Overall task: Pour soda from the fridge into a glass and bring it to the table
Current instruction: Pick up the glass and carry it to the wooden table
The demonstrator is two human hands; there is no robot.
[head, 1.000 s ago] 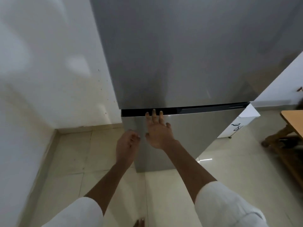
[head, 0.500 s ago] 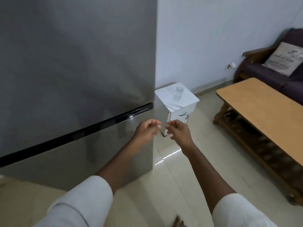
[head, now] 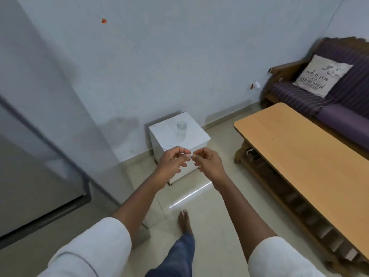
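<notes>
A clear, empty drinking glass (head: 181, 130) stands upright on a small white cabinet (head: 196, 137) against the wall. My left hand (head: 172, 161) and my right hand (head: 207, 161) hover side by side just in front of the cabinet, below the glass, fingers loosely curled and fingertips almost meeting. Neither hand holds anything. The grey fridge (head: 38, 156) fills the left edge, its doors closed. A long wooden table (head: 311, 156) stretches along the right. No soda is visible.
A purple sofa (head: 339, 100) with a printed cushion (head: 323, 75) sits at the back right behind the table. The table has a lower slatted shelf (head: 299, 208). My bare foot (head: 184, 220) steps on the tiled floor between fridge and table.
My view has swung right, away from the fridge front towards the white cabinet and table. Both hands left the fridge door gap and came together in front of me.
</notes>
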